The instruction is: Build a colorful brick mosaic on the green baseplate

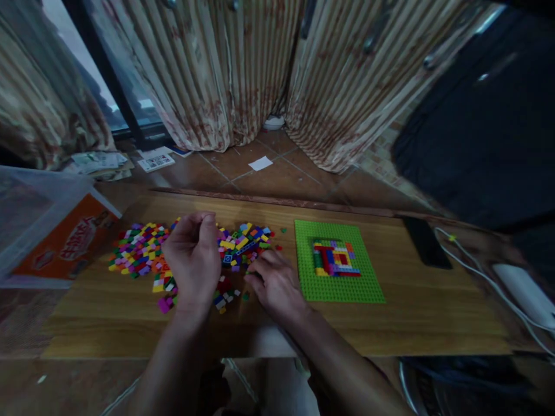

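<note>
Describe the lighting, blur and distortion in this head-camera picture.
Head view: dim, bluish light, brightest at the window top left; wide-angle bending curves the curtains and table edges; corners smear dark. The left hand is slightly blurred over the bricks; the right hand and baseplate read sharper; no glare.

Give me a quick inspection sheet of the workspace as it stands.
Surface: wooden tabletop, bare at the right.
Job's things: loose coloured bricks heaped at the left; green baseplate carrying a small brick build.
Clutter: black phone; orange packet beside a clear plastic bin.
Hands: left hand curled over the bricks, grip not readable; right hand flat on the pile.
Cables: white cable at the right edge.
Surroundings: curtains, tiled floor, papers.
</note>
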{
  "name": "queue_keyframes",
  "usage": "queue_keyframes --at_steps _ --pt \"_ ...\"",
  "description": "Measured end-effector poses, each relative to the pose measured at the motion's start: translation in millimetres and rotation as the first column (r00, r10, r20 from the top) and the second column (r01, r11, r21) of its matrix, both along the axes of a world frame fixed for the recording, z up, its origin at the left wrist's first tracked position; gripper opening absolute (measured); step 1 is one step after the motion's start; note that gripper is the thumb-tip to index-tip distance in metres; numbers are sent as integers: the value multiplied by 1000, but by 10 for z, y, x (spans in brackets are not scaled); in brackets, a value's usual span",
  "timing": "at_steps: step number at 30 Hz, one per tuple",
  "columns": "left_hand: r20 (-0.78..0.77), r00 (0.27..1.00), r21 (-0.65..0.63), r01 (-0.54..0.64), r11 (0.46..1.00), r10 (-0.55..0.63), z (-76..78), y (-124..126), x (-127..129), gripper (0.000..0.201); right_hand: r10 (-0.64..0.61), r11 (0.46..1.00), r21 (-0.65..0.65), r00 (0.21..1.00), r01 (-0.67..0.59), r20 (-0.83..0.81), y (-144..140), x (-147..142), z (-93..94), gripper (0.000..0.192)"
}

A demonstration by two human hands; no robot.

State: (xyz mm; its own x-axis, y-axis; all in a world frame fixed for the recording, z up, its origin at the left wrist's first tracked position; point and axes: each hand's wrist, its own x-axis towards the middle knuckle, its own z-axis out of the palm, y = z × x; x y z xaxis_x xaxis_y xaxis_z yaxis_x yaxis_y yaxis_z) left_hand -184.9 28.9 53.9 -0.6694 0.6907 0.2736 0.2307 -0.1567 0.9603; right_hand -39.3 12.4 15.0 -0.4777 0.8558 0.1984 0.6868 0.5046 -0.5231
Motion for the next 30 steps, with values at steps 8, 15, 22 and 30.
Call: queue_keyframes --at_steps 8,15,22,30 --pt "-150 908 -174 365 915 -391 -147 -75 327 13 -107 992 -92 979 92 -172 96 956 294 9" --pt "-338 598 -426 591 685 -727 -279 -223 866 18 -204 976 -118 960 184 -194 108 1752 220 7" --pt "-422 446 -544 572 614 -789 -422 -269 1214 20 -128 987 -114 982 112 -139 92 1837 137 8" --pt "-459 413 -591 519 618 -786 -423 -240 1299 21 -119 990 -85 988 111 -103 76 1796 166 9"
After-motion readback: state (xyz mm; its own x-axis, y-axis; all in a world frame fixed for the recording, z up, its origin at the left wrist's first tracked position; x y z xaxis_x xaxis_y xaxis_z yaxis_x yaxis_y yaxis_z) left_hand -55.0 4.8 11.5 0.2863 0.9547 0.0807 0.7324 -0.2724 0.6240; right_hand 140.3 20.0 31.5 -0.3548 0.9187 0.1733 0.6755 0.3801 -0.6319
